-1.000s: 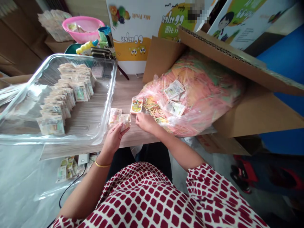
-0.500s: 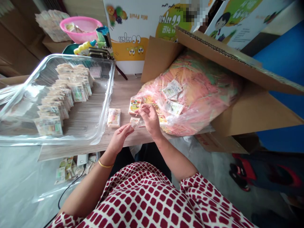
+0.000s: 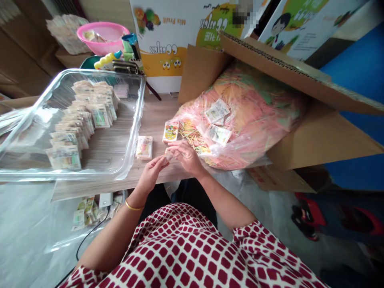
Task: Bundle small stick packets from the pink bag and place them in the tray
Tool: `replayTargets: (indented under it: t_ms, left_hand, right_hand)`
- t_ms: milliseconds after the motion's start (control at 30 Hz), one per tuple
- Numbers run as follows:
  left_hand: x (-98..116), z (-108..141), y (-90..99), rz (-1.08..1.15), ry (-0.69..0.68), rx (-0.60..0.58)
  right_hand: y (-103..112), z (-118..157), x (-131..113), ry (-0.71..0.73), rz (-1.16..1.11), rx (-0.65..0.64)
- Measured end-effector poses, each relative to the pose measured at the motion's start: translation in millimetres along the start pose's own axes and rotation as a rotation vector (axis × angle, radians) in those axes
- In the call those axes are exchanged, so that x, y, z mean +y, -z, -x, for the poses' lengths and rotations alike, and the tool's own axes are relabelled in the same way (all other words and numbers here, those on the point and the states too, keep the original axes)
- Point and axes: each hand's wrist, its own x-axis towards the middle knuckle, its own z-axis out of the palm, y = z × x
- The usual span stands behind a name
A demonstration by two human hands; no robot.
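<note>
Just above the table's near edge, my left hand [image 3: 154, 169] pinches a small clear plastic packet [image 3: 169, 154] between thumb and fingers. My right hand [image 3: 187, 157] is closed at the packet's upper end, its fingertips against it; what lies between them is hidden. Beyond my hands a stack of printed packets [image 3: 171, 132] with a fruit picture lies on the table. Another stack of packets [image 3: 144, 147] sits left of my left hand. Right of my right hand, thin coloured sticks [image 3: 192, 134] spill from the mouth of a large clear bag [image 3: 240, 148].
A clear plastic tray [image 3: 127, 160] at left holds rows of filled packets [image 3: 64, 156]. An open cardboard box [image 3: 327, 140] lies around the bag, with loose packets [image 3: 220, 134] on top. A pink bowl [image 3: 103, 46] and a dark pouch [image 3: 127, 67] stand at the back left.
My right hand has come down and left to the packet in my left hand. The thin stick seen in its fingers before no longer shows.
</note>
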Motion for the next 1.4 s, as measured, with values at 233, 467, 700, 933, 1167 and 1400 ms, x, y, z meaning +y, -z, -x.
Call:
replayTargets:
  t_ms: [233, 467, 700, 933, 1167, 1400]
  left_hand:
    - [8.0, -6.5, 12.6, 0.306, 0.267, 0.038]
    - [1.8, -4.4, 14.8, 0.261, 0.224, 0.073]
    - [-8.4, -1.1, 11.1, 0.095, 0.105, 0.032]
    - [2.8, 4.1, -4.0, 0.029, 0.085, 0.004]
    - [3.8, 5.0, -1.6, 0.022, 0.08, 0.002]
    - [1.6, 5.9, -1.2, -0.005, 0.105, -0.049]
  right_hand:
    - [7.7, 6.7, 22.9, 0.005, 0.761, -0.358]
    - [-0.3, -3.7, 28.9, 0.042, 0.903, -0.446]
    - [16.7, -15.5, 21.1, -0.206, -0.189, 0.088]
    - [-3.6, -8.7, -7.6, -0.147, -0.429, 0.289]
    - [-12.2, 5.2, -5.6, -0.184, -0.263, 0.196]
    - [-2.0, -1.2, -7.7, -0.283, -0.356, 0.175]
